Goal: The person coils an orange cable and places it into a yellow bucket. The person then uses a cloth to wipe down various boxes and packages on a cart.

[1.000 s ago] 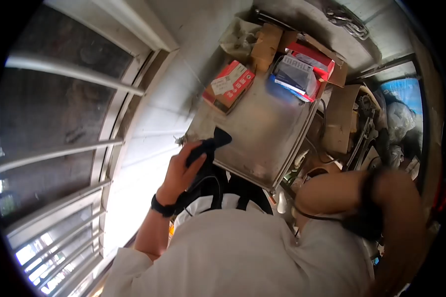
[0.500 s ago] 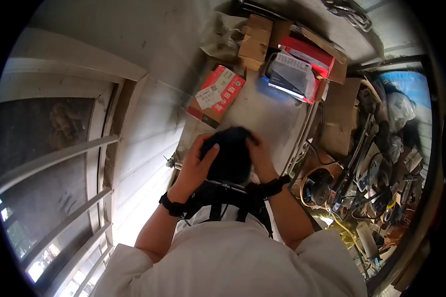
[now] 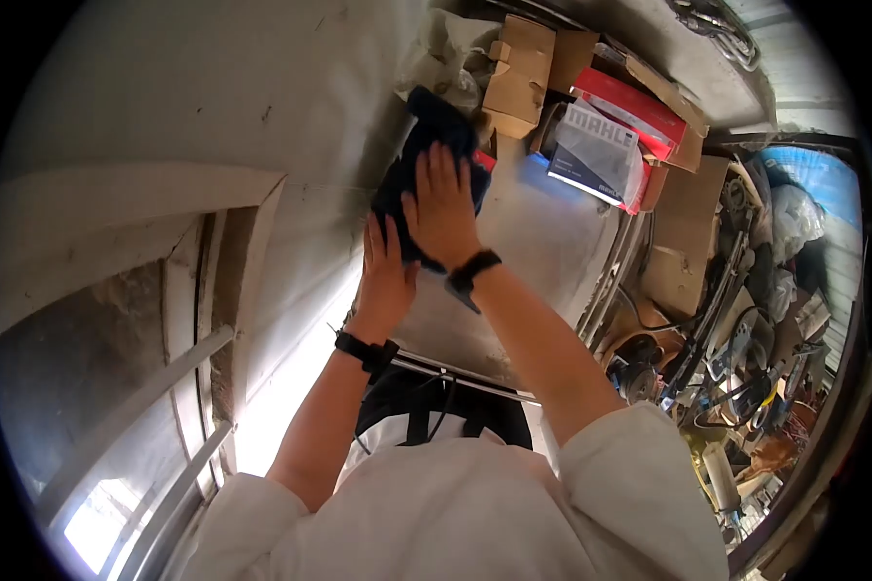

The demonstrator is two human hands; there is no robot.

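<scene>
The cloth point(image 3: 441, 121) drapes a red box point(image 3: 485, 161) on the bench point(image 3: 523, 257), hiding all but a corner. Left hand point(image 3: 388, 283) and right hand point(image 3: 443, 208) lie on it, fingers released and flattened. Behind, a carton point(image 3: 690, 150) holds a red package point(image 3: 635, 105); a MAHLE box point(image 3: 583, 174) sits before it.

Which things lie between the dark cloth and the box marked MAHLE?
In the head view, a small red corner shows beside the cloth; from there to the MAHLE box, the tabletop is bare.
</scene>
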